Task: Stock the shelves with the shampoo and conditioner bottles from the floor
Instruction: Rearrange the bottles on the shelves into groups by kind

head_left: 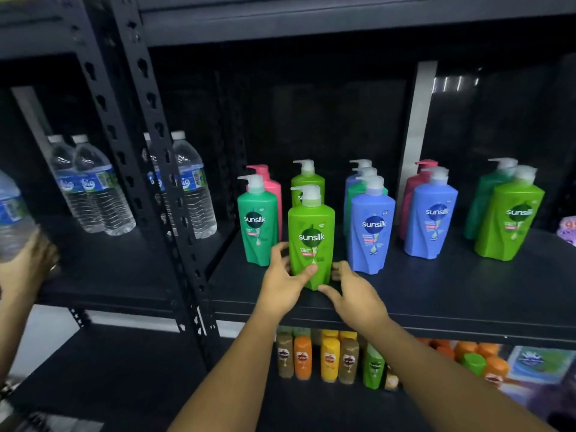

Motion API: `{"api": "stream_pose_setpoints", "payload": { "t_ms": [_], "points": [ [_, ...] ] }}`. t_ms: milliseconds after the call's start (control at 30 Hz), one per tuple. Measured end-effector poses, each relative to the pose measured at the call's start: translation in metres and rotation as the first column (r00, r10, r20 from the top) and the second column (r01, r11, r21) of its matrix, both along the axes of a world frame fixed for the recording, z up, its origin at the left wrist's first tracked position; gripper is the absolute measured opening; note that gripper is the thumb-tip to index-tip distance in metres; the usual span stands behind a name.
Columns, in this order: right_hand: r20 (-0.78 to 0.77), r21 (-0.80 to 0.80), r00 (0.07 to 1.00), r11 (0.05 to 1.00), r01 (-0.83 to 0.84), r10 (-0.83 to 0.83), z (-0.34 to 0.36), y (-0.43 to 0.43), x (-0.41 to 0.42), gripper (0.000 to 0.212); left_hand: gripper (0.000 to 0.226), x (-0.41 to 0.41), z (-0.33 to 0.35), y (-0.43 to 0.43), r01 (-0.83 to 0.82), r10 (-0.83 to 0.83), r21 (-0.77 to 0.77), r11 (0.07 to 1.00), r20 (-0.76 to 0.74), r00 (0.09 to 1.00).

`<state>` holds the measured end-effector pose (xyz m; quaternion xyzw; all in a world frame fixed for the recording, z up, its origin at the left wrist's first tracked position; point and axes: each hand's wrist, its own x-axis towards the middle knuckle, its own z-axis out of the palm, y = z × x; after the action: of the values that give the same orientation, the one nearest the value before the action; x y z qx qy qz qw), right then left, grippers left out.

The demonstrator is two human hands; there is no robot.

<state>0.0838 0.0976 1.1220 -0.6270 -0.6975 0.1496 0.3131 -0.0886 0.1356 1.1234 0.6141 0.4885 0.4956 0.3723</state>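
A light green Sunsilk pump bottle (311, 238) stands upright near the front of the black shelf (436, 291). My left hand (282, 282) grips its base, with the thumb across the front and the fingers round the left side. My right hand (355, 294) lies at the bottle's lower right with loosely spread fingers, its thumb tip reaching the bottom edge. Around it stand other pump bottles: a dark green one (258, 222) with a pink one (271, 188) behind it, a blue one (372, 226) heading a row, another blue one (431, 219), and a light green one (511, 219) on the right.
Water bottles (93, 188) stand on the neighbouring shelf to the left, past a black upright post (168, 194). Another person's hand (28, 263) holds a water bottle (15, 213) at the far left edge. Small orange, yellow and green bottles (330, 357) fill the shelf below.
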Motion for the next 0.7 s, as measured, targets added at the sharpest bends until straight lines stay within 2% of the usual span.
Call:
{"api": "stream_pose_setpoints", "payload": {
  "t_ms": [133, 200, 267, 467, 700],
  "points": [
    [0.227, -0.011, 0.974, 1.000, 0.014, -0.011, -0.006, 0.006, -0.001, 0.064, 0.056, 0.002, -0.002, 0.018, -0.083, 0.084, 0.027, 0.996, -0.036, 0.996],
    [0.381, -0.021, 0.924, 1.000, -0.011, 0.018, -0.008, 0.008, -0.006, 0.069, 0.051, 0.006, 0.000, 0.027, -0.115, 0.117, 0.044, 0.992, -0.042, 0.992],
    [0.468, -0.041, 0.883, 0.999, -0.026, 0.042, -0.009, 0.011, -0.010, 0.071, 0.048, 0.011, 0.003, 0.036, -0.143, 0.147, 0.062, 0.988, -0.066, 0.987],
    [0.530, -0.155, 0.840, 0.987, -0.040, 0.117, -0.006, 0.018, -0.008, 0.073, 0.047, 0.024, 0.010, 0.071, -0.197, 0.215, 0.113, 0.974, -0.182, 0.959],
    [0.540, -0.174, 0.832, 0.984, -0.042, 0.131, -0.007, 0.019, -0.006, 0.074, 0.045, 0.036, 0.006, 0.099, -0.237, 0.258, 0.127, 0.963, -0.188, 0.948]
  ]
}}
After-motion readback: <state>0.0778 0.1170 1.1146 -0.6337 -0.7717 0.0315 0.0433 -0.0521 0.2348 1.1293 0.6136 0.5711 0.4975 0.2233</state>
